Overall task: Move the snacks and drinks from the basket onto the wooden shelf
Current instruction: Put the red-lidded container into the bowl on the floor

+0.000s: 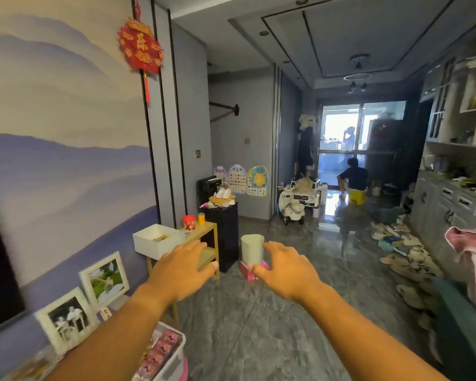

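Counting from the head view: two hands, both empty, fingers spread apart, palms down, reaching forward over the grey floor [259,325]. Left hand [180,270] hovers in front of the wooden shelf [204,229], overlapping its lower tier in the picture; contact cannot be confirmed. Right hand [286,272] hangs further right, in line with a pale bin [252,248] that stands on the floor beside a pink box [246,270].

Shelf top carries two items: one red cup-shaped snack tub [188,221] and one yellow drink can [201,218], side by side, upright, beyond and above the left hand, well apart from its fingers. One white box [155,240] sits at the shelf's left end with small colourful packets inside; number of packets unclear.

One white basket [173,356] at the bottom edge, under the left forearm, holds pink wrapped snack packs [162,347] in a row; at least four visible, the rest hidden by the arm. Basket lies behind both hands, nearer the camera.

Two framed photos [66,317] lean against the wall on the left.
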Motion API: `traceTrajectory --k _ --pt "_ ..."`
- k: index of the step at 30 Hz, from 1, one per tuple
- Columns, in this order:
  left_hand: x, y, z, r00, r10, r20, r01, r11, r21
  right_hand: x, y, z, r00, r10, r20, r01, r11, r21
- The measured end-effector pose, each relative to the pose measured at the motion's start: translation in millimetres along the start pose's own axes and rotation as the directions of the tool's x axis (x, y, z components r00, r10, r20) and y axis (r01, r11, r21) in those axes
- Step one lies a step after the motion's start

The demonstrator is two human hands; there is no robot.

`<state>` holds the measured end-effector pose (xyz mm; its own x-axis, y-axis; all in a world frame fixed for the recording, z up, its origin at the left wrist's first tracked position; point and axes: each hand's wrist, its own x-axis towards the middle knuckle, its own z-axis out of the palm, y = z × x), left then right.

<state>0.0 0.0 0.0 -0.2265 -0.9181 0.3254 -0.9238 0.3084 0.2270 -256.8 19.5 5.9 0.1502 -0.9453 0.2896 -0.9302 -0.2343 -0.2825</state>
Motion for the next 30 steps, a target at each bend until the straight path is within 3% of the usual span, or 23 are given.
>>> traceTrajectory --k 11,17,19,28,30 --pt "220.4 -105.1 65.6 0.991 -0.127 0.036 0.128 0.992 -0.020 229.2 35.8 55.4 1.000 -0.008 0.015 0.007 0.998 0.057" --pt "346.4 -163.9 125.8 0.975 -0.187 0.120 0.191 0.981 -0.028 373.4 76.5 101.9 0.999 -0.012 0.043 0.010 0.999 0.046" --pt "389.3 -172.6 137.5 0.972 -0.221 0.082 0.224 0.974 -0.031 424.9 91.5 120.4 0.998 -0.035 0.048 0.033 0.999 0.044" --pt "577.6 -215.6 190.9 0.894 -0.440 0.082 0.448 0.869 -0.210 662.7 165.5 190.5 0.980 -0.132 0.152 0.103 0.978 0.184" --pt "612.2 -233.1 200.7 0.884 -0.459 0.088 0.467 0.873 -0.143 714.7 172.1 204.7 0.973 -0.157 0.167 0.123 0.973 0.196"
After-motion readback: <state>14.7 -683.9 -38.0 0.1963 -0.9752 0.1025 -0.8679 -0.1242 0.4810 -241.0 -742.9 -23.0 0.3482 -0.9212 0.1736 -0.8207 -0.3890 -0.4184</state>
